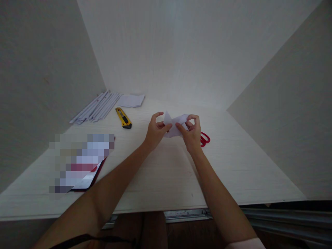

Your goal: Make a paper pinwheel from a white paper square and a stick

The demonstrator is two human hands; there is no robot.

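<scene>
A small folded piece of white paper (pixel 173 128) is held above the table between both hands, with one pointed corner sticking up at its left. My left hand (pixel 156 129) pinches its left side between thumb and fingers, the index finger raised apart. On the other side, my right hand (pixel 191 133) grips the paper with the thumb in front and the fingers curled behind. Scissors with red handles (pixel 205 139) lie just right of my right hand, which hides their blades.
Several narrow white paper strips (pixel 98 106) lie at the back left, beside a folded white sheet (pixel 131 100). A yellow box cutter (pixel 123 118) rests nearer. At the left lies a partly blurred tablet-like device (pixel 86 180). Pale walls (pixel 166 52) enclose the white table (pixel 160 183).
</scene>
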